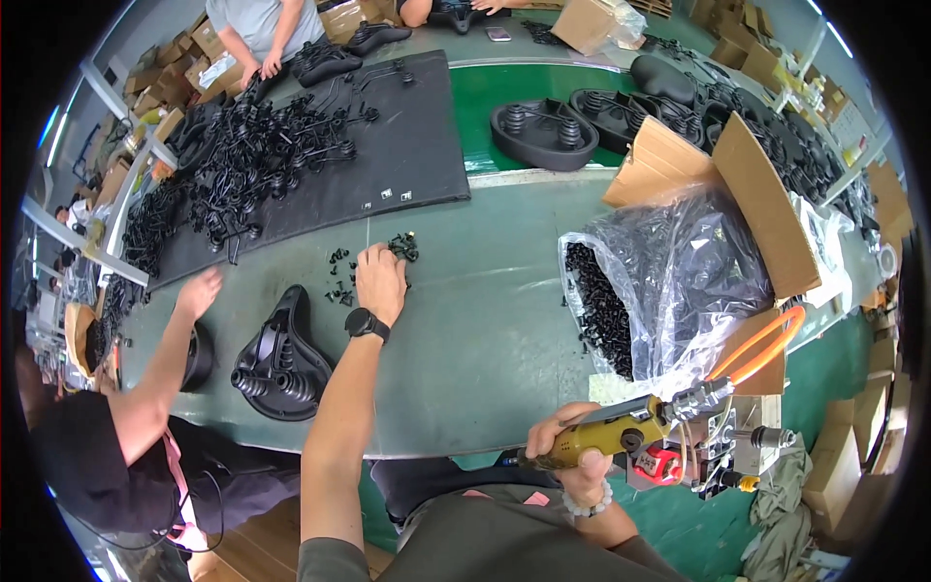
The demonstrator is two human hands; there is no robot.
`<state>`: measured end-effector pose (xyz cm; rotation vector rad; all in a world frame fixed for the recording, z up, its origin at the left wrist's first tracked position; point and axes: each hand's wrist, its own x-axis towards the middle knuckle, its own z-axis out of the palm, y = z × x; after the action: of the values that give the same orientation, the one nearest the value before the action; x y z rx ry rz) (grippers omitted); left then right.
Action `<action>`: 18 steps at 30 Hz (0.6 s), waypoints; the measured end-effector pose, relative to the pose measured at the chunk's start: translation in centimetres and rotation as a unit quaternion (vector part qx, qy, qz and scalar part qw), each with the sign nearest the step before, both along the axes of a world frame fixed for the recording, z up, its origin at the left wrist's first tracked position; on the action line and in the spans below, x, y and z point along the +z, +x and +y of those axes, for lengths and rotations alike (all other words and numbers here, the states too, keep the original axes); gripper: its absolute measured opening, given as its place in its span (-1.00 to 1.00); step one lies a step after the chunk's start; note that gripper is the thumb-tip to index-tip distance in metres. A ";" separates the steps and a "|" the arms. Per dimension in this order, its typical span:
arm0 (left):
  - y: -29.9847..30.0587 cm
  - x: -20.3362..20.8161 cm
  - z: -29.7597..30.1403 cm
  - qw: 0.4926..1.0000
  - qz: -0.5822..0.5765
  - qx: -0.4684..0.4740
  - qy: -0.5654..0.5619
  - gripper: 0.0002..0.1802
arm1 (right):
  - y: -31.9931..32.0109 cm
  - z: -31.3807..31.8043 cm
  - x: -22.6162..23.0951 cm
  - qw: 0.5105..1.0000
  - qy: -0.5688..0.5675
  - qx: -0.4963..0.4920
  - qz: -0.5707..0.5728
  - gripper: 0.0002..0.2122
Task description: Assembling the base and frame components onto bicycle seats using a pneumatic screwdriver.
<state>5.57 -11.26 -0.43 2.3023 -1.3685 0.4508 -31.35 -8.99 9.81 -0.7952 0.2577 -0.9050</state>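
Note:
My left hand (381, 283), a watch on its wrist, is on the worktable (465, 320) at a small heap of black screws (341, 291). Its fingers are bent down and drawn together; the fingertips and whatever they pinch are hidden. At the table's near edge my right hand (582, 466) is wrapped round a yellow air screwdriver (596, 441), its tip pointing left. An orange hose (761, 354) runs from the tool's right end. Left of my left forearm a black bicycle saddle (283, 364) lies upside down, its coil springs showing.
Right stands an open cardboard box (766, 209) with a plastic bag (679, 262) of small black parts. Far left, tangled black spring frames (272, 155) cover a dark mat (417, 126). More saddles (543, 134) lie beyond. A co-worker's arm (165, 359) reaches in at left; other people work opposite.

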 end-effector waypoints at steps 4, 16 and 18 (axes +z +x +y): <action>-7.5 3.2 2.7 0.893 0.415 -0.015 -0.171 -0.87 | 1.2 -0.6 0.1 0.995 -0.038 -0.080 -0.037 -0.42; -21.8 4.5 13.7 0.592 0.761 -0.113 -0.238 -0.80 | 5.4 0.5 0.4 0.962 -0.215 -0.150 -0.082 -0.39; -21.7 4.2 14.0 0.494 0.809 -0.143 -0.286 -0.78 | 5.7 1.0 0.1 0.963 -0.199 -0.156 -0.090 -0.39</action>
<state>-16.17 2.73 3.76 0.8903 -0.3148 -1.0427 -25.70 -7.98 9.90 -1.0531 0.0374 -1.3444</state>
